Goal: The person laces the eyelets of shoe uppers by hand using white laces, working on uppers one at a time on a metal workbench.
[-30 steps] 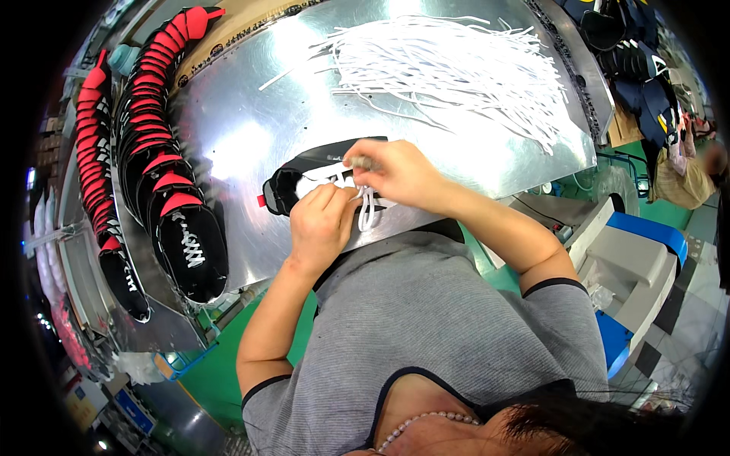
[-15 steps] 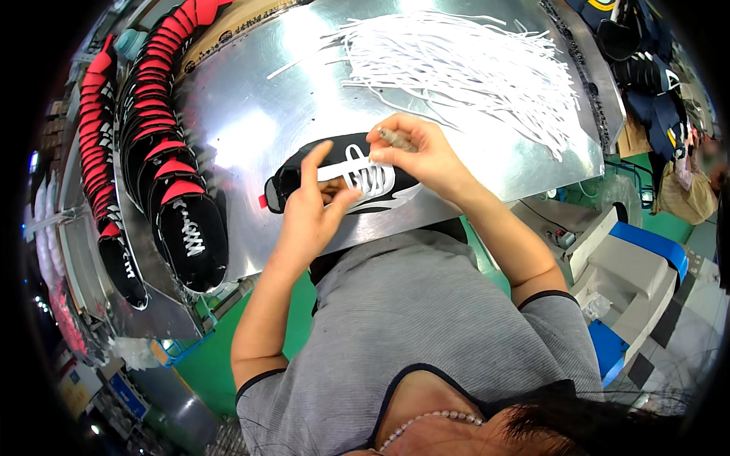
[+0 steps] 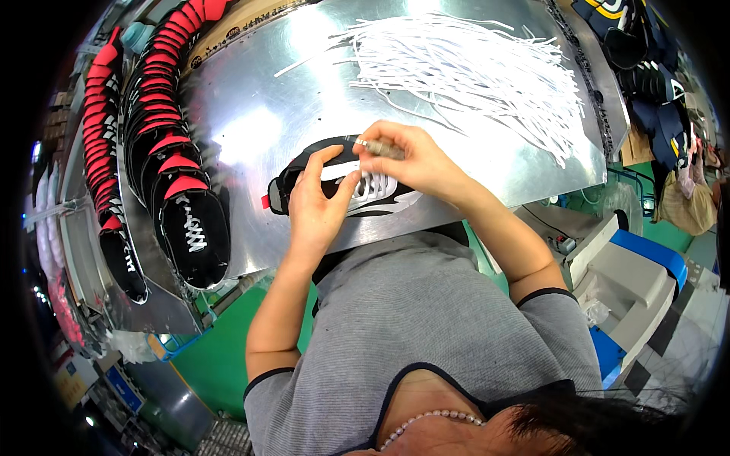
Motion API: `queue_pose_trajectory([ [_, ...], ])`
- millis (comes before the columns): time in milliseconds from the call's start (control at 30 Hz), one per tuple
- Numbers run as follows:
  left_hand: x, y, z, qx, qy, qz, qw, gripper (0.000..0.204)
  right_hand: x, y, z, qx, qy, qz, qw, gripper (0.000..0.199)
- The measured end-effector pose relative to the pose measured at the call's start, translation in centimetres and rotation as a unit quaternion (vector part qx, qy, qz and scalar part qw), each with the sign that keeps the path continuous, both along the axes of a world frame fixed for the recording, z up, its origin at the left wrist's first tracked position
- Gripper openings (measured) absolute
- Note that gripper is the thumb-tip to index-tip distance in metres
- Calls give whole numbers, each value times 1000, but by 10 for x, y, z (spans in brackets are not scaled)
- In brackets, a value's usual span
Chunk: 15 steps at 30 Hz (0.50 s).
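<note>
A black shoe upper [image 3: 386, 201] with white laces [image 3: 374, 187] threaded across its front lies sideways on the metal table before me, its red tab end to the left. My left hand [image 3: 318, 199] is closed on the upper at its opening, thumb by the laces and index finger bent over a white strip. What its other fingers touch is hidden. In my right hand [image 3: 414, 158] is a small hand tool [image 3: 385, 149] with a greyish handle and a thin metal tip pointing left. The right fingertips meet the white strip near the left thumb.
A large heap of loose white laces [image 3: 471, 80] covers the table's far right. Two long rows of nested black-and-red shoe uppers [image 3: 190, 235] run along the left. Dark shoe parts [image 3: 646, 83] hang at the right, above a grey-and-blue plastic box [image 3: 631, 270].
My right hand has shifted slightly left, and the tool's tip now points left above the upper. My left index finger has bent down toward the white strip.
</note>
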<state>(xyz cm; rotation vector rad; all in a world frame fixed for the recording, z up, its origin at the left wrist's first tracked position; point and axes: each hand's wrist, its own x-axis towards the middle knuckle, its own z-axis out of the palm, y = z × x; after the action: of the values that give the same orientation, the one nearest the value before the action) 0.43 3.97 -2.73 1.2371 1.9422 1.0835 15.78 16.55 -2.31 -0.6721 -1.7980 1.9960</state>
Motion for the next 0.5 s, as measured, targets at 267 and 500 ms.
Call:
queue_pose_trajectory([
  [267,5,2,-2,-8,12,43,999,44,-10,-8,-19,89,-53,-59,993,18],
  [500,10,2,-4,33,63,69,995,38,18,-19,4,161,-124,-83,976,17],
])
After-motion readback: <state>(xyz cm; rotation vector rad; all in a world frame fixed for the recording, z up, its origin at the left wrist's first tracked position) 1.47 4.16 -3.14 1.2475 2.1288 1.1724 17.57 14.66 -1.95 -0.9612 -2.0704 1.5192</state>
